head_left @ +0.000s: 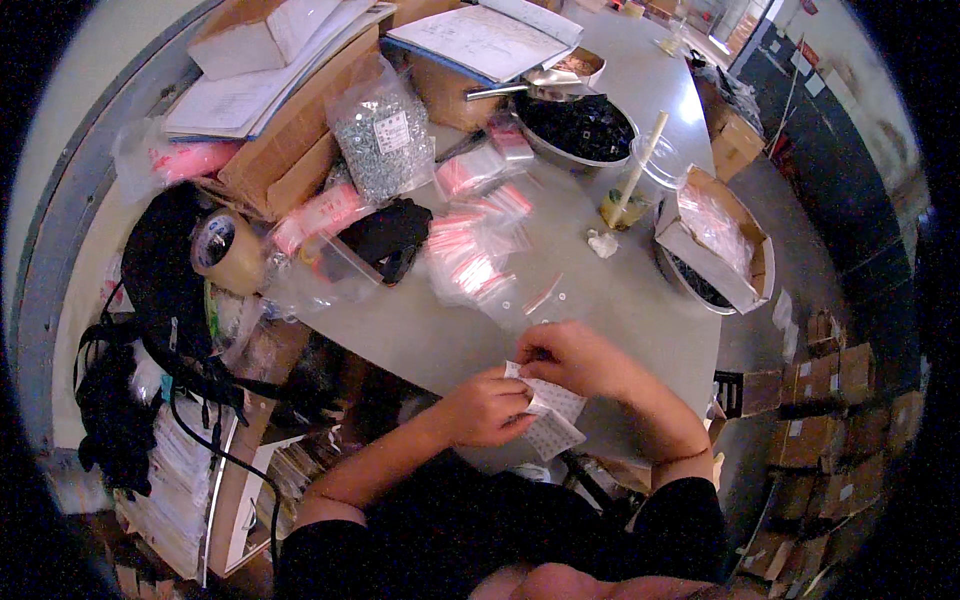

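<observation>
A white sheet (pixel 556 420) printed with small rows of marks, like a sheet of labels, is held just past the table's near edge. My left hand (pixel 488 408) is closed on its left side, thumb over the front. At its upper edge my right hand (pixel 575 358) has curled fingers pinching the paper; the fingertips are partly hidden. Beyond my hands lies a heap of small clear zip bags (pixel 478 245) with red strips. A single zip bag (pixel 545 295) lies nearest my right hand.
Left of the heap stand a clear bag of metal screws (pixel 385 145), a black cloth-like bundle (pixel 390 237) and a tape roll (pixel 228 250). Farther back is a bowl of black parts (pixel 580 130). A cup with a straw (pixel 625 205) and an open carton (pixel 755 260) stand right.
</observation>
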`<state>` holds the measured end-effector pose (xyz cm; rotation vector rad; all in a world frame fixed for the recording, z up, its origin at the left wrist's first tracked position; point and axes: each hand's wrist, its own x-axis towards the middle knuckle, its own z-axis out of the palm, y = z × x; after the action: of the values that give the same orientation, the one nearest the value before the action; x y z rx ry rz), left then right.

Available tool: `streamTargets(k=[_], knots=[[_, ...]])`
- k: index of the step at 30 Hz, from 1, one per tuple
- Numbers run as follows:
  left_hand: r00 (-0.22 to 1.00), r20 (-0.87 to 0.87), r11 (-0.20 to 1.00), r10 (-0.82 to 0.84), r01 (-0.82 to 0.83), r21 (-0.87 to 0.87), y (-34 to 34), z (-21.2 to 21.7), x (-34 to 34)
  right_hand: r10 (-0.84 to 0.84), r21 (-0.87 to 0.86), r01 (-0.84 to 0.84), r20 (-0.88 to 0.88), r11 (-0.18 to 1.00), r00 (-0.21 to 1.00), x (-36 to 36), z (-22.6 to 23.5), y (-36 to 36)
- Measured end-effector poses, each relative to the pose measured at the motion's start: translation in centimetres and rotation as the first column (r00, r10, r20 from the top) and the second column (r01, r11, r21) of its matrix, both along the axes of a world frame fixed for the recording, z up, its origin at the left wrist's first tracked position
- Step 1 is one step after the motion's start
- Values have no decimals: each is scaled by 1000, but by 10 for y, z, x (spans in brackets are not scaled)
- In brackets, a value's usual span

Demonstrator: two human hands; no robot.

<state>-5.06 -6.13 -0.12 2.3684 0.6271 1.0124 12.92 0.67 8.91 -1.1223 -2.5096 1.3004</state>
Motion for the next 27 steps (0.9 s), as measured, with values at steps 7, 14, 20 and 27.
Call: streamTargets(k=[7,14,20,27], knots=[[999,42,999,12,-13,33,2,-1,8,-17,56,17,-4,998,1000,8,-11,0],[997,-51,998,-55,55,-7,2,-3,4,36,-144,-37,-10,989,999,12,-17,9],[999,44,999,-33,31,34,2,-6,5,35,-174,-35,-6,984,999,13,-21,10],[996,-67,997,-66,68,21,0,-9,1,74,-218,-89,-78,972,994,16,-24,13]])
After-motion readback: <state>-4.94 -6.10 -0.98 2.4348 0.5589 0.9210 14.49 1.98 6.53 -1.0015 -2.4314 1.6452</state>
